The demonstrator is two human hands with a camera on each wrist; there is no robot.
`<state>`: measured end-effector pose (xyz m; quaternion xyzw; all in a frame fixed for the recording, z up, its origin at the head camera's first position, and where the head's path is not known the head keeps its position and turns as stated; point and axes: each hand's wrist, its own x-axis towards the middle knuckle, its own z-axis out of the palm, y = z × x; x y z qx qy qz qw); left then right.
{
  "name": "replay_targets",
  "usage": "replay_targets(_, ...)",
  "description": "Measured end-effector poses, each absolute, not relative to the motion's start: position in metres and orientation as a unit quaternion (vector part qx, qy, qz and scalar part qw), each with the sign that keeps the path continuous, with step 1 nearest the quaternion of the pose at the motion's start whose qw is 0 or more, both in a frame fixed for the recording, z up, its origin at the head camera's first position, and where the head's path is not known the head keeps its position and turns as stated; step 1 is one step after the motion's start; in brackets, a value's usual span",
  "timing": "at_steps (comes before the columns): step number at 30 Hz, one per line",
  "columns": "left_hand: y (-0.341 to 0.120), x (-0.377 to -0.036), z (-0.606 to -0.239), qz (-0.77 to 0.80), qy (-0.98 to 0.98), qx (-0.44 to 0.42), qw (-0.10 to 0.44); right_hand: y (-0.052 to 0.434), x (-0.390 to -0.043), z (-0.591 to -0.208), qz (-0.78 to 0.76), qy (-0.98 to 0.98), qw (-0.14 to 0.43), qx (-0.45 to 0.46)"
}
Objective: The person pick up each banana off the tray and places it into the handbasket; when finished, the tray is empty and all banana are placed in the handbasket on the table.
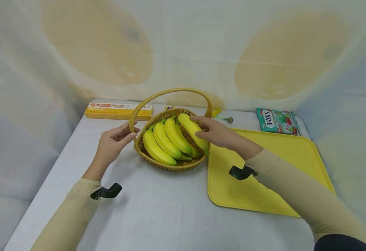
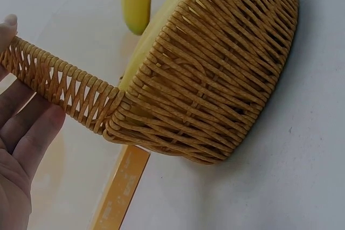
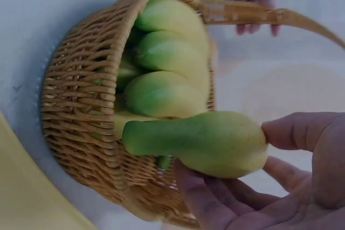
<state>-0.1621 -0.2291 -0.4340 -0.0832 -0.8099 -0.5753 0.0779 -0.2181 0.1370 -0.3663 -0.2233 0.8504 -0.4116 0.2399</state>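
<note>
A woven wicker basket (image 1: pixel 170 166) with a tall arched handle (image 1: pixel 170 91) stands on the white table and holds a bunch of yellow bananas (image 1: pixel 162 141). My left hand (image 1: pixel 129 134) holds the handle near its left base, thumb in front and fingers behind; the left wrist view shows the handle (image 2: pixel 64 84) against my fingers (image 2: pixel 24 133). My right hand (image 1: pixel 201 129) grips the rightmost banana (image 1: pixel 195 134) at the basket's right rim. In the right wrist view that banana (image 3: pixel 205 141) lies between thumb and fingers (image 3: pixel 205 197), above the basket (image 3: pixel 75 106).
A yellow tray (image 1: pixel 296 157) lies right of the basket, under my right forearm. An orange pasta box (image 1: pixel 118 111) sits behind the basket at the left, a green candy bag (image 1: pixel 277 121) at the back right, a small trinket (image 1: pixel 223 118) between. Draped cloth walls enclose the table.
</note>
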Motion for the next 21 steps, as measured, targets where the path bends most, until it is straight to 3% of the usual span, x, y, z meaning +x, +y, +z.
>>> replay_targets(13,-0.230,-0.163,-0.434,-0.579,-0.807,-0.091,0.075,0.107,-0.247,-0.388,-0.367,0.872,0.259,-0.196)
replay_targets(21,-0.230,-0.163,-0.435,-0.572,-0.813,-0.078,0.076,0.098,-0.256,-0.400,-0.307,0.896,0.239,-0.215)
